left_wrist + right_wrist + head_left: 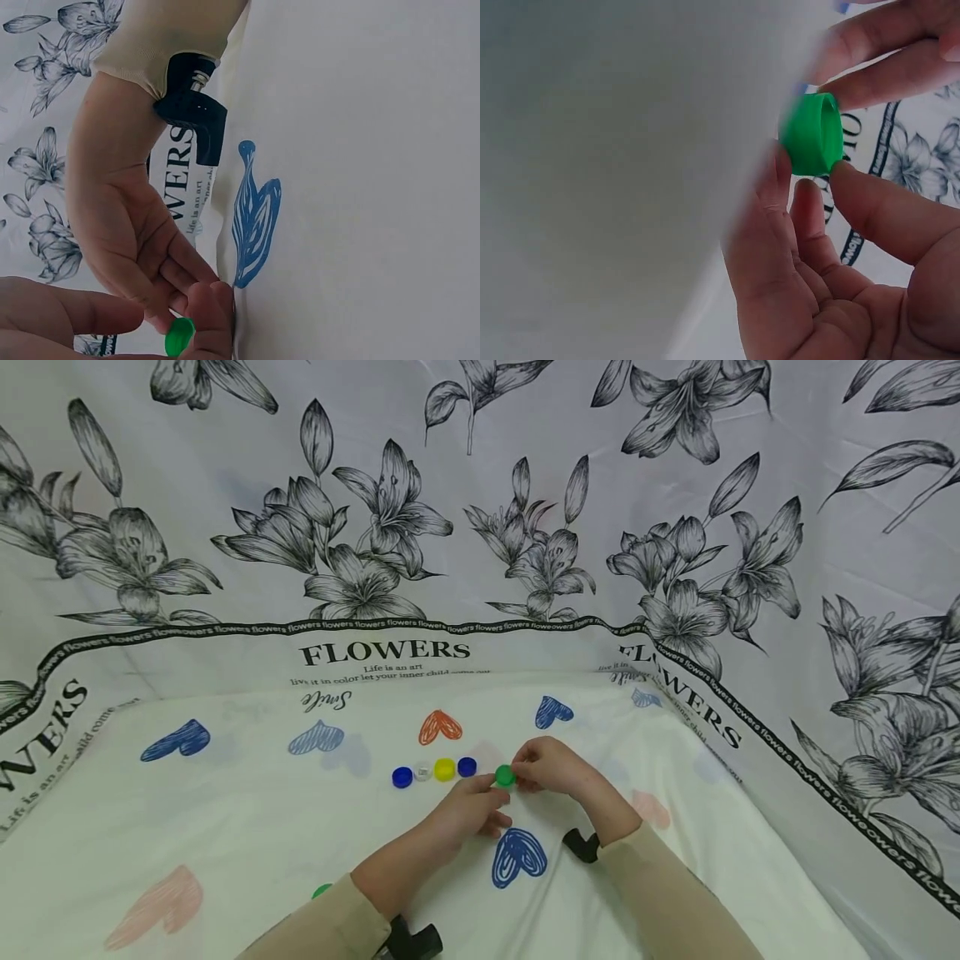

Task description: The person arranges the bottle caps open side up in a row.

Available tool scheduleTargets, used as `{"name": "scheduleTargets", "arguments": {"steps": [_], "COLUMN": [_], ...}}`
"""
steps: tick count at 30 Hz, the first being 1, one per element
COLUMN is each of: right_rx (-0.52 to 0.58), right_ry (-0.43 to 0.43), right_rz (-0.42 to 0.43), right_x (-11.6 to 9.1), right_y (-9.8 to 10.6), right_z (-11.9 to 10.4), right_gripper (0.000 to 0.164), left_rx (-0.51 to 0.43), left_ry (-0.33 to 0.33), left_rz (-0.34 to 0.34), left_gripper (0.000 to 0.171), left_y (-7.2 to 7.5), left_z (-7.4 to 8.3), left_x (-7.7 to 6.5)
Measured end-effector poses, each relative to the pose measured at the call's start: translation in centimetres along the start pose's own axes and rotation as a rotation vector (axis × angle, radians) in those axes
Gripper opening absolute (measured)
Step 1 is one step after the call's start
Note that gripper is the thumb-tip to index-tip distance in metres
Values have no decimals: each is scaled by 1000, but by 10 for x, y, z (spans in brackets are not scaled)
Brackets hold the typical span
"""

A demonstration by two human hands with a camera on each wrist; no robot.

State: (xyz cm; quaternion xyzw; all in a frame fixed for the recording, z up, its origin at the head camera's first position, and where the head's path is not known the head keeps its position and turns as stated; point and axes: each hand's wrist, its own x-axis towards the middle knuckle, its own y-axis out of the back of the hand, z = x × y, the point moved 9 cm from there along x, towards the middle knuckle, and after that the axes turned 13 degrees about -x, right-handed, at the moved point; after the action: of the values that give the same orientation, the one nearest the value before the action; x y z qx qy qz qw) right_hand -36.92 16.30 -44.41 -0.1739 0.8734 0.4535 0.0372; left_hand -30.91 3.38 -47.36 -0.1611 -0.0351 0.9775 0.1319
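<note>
Near edge, 6 o'clock: two beige sleeves enter the head view, a black wrist mount on each. A second green cap point(322, 890) peeks out beside the left sleeve, at 7 o'clock of it.

Mid bench point(225, 827): left hand point(468, 810) and right hand point(551, 767) meet over the green cap point(505, 776). Right grip: thumb and fingertips curled round the cap's rim, pinching it, open side turned away from the cloth (right wrist view). Left grip: fingers extended, fingertips point(211, 300) touching the cap; I cannot tell whether they pinch it.

Handling, judged: small plastic cap, light, stiff, ribbed wall, smooth top. Best taken across the rim, as now; likely to roll or skid if dropped.

At 9 o'clock of the cap: a row of four caps, namely blue cap point(467, 767), yellow cap point(445, 769), white cap point(423, 771), second blue cap point(402, 777), nearly touching one another.

Room: cloth lies open at 3 o'clock of the hands and toward 6 o'clock. Far side, 12 o'clock: the flower-print backdrop point(480, 527) rises at the bench's back edge and right side.
</note>
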Motion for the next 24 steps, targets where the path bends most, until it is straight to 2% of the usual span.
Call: {"name": "scheduleTargets", "arguments": {"steps": [6, 18, 24], "right_rx": [-2, -10, -8], "right_ry": [3, 40, 43], "right_rz": [-23, -97, -112], "right_x": [4, 5, 3], "right_y": [-7, -16, -15], "right_z": [4, 2, 1], "right_gripper": [17, 41, 48], "left_rx": [-2, -64, -53], "left_ry": [40, 97, 92], "left_rz": [-21, -55, -46], "left_gripper": [52, 66, 68], "left_y": [0, 1, 1], "left_z": [-9, -12, -13], "left_x": [3, 6, 6]}}
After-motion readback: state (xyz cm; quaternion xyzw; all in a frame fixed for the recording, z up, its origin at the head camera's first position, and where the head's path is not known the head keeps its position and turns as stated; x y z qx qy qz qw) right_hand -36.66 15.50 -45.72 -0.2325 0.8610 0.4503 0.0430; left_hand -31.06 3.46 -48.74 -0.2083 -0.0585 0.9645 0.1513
